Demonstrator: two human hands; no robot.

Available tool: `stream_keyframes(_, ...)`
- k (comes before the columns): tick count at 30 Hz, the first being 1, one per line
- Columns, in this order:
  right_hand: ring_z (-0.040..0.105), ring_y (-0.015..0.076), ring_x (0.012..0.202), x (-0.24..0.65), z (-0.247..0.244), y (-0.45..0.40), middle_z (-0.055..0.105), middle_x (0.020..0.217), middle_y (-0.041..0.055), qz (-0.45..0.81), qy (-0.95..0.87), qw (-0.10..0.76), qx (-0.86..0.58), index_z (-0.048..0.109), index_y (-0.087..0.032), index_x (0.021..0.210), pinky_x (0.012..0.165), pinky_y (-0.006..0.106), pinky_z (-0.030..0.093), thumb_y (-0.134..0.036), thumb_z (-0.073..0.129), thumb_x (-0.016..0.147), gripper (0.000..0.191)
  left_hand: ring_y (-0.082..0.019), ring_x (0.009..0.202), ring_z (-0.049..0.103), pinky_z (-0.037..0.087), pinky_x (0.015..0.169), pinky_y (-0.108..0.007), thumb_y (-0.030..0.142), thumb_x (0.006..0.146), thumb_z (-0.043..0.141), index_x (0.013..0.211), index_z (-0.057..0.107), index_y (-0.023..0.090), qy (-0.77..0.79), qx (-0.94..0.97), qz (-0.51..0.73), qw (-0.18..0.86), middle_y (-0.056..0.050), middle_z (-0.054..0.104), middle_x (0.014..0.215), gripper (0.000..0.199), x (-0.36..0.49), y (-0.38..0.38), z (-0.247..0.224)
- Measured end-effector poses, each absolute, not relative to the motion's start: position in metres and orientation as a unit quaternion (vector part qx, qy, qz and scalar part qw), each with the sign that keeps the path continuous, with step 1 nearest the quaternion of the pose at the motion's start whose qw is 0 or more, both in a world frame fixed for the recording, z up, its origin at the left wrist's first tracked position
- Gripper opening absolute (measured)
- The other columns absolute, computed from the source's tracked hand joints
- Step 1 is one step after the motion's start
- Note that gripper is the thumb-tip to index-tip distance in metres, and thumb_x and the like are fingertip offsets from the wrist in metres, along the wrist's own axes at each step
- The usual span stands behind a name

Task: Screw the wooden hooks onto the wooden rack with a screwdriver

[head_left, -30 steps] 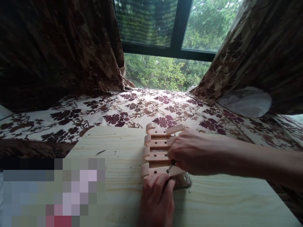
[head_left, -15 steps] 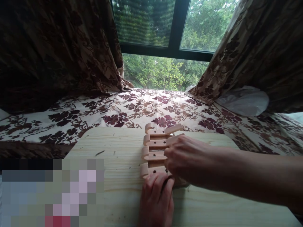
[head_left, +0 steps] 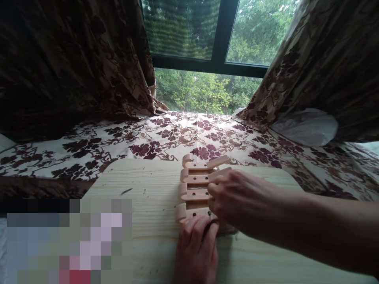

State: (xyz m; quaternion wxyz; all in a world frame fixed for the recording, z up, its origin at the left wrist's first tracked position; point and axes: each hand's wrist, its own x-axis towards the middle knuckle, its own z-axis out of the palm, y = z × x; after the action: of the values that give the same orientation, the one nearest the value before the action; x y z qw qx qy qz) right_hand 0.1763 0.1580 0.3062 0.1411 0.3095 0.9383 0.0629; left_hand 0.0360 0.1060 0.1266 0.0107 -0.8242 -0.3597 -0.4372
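A pale wooden piece (head_left: 197, 194) with several parallel slats, rounded left ends and dark screw holes lies on the light wooden board. My left hand (head_left: 197, 244) grips its near end, fingers bent over the edge. Curled over the right side of the slats is my right hand (head_left: 226, 195), its fingers pressed together near a screw hole. Whatever lies between those fingertips is hidden. At the far right of the piece, one slat end angles up and outward.
The wooden board (head_left: 154, 244) carries small dark specks and a dark sliver (head_left: 126, 191) left of the piece. Behind it spreads a floral cloth (head_left: 177, 134), with a white plastic bag (head_left: 306, 127) at the right, curtains and a window.
The view has shifted very slightly. My right hand and forearm have turned a little over the slats, while my left hand keeps its hold.
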Motion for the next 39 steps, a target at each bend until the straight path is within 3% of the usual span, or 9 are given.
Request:
stream_keyframes(5,0.036,0.0115,0.046,0.177,0.309,0.169,0.058,0.057,0.0018,0.013,0.926,0.175,0.335,0.06,-0.016,0.06,0.044,0.031,0.017,-0.003,0.053,0.076,0.022,-0.023,0.113,0.049,0.038,0.103,-0.04,0.006,0.081,0.056,0.113,0.061,0.016,-0.351,-0.834,-0.426,0.0,-0.009,0.058,0.115,0.034,0.035,0.106,0.127)
stream_keyframes(10,0.043,0.0121,0.05,0.177,0.33,0.177,0.061,0.062,0.0031,-0.019,0.892,0.24,0.383,0.063,-0.016,0.064,0.047,0.03,0.023,-0.015,0.056,0.08,0.018,-0.022,0.112,0.05,0.039,0.103,-0.04,0.003,0.079,0.059,0.112,0.061,0.015,-0.342,-0.829,-0.443,-0.005,-0.009,0.058,0.114,0.035,0.036,0.108,0.128)
stream_keyframes(15,0.05,0.0131,0.057,0.179,0.323,0.167,0.062,0.071,0.0042,-0.015,0.92,0.173,0.352,0.063,-0.015,0.075,0.049,0.03,0.025,-0.008,0.054,0.082,0.014,-0.023,0.114,0.049,0.038,0.103,-0.04,0.003,0.08,0.057,0.114,0.06,0.015,-0.352,-0.831,-0.431,0.002,-0.009,0.057,0.115,0.036,0.036,0.106,0.13)
stream_keyframes(18,0.048,0.0134,0.056,0.177,0.314,0.162,0.06,0.068,0.0029,-0.013,0.946,0.119,0.301,0.061,-0.016,0.068,0.047,0.032,0.023,-0.008,0.053,0.083,0.018,-0.023,0.115,0.048,0.038,0.103,-0.04,0.004,0.081,0.055,0.111,0.061,0.015,-0.355,-0.826,-0.438,0.006,-0.009,0.058,0.114,0.032,0.036,0.104,0.129)
stream_keyframes(28,0.042,0.012,0.049,0.168,0.33,0.172,0.061,0.065,0.0027,-0.019,0.881,0.217,0.421,0.061,-0.016,0.068,0.045,0.03,0.022,-0.014,0.053,0.083,0.017,-0.022,0.116,0.048,0.032,0.108,-0.039,0.003,0.081,0.055,0.112,0.062,0.013,-0.343,-0.832,-0.436,0.014,-0.01,0.058,0.116,0.034,0.037,0.106,0.129)
stream_keyframes(32,0.048,0.0132,0.057,0.171,0.331,0.168,0.062,0.072,0.0027,-0.022,0.899,0.194,0.392,0.063,-0.016,0.077,0.049,0.03,0.027,-0.013,0.058,0.081,0.007,-0.023,0.119,0.046,0.028,0.11,-0.04,0.002,0.081,0.055,0.113,0.061,0.012,-0.344,-0.832,-0.435,0.015,-0.01,0.056,0.118,0.035,0.036,0.106,0.129)
stream_keyframes(39,0.052,0.0151,0.065,0.176,0.319,0.164,0.063,0.076,0.0037,-0.013,0.933,0.145,0.33,0.062,-0.015,0.072,0.052,0.031,0.03,-0.007,0.054,0.082,0.015,-0.024,0.119,0.045,0.03,0.11,-0.042,0.002,0.079,0.057,0.115,0.06,0.013,-0.341,-0.836,-0.43,0.008,-0.01,0.055,0.119,0.037,0.035,0.104,0.124)
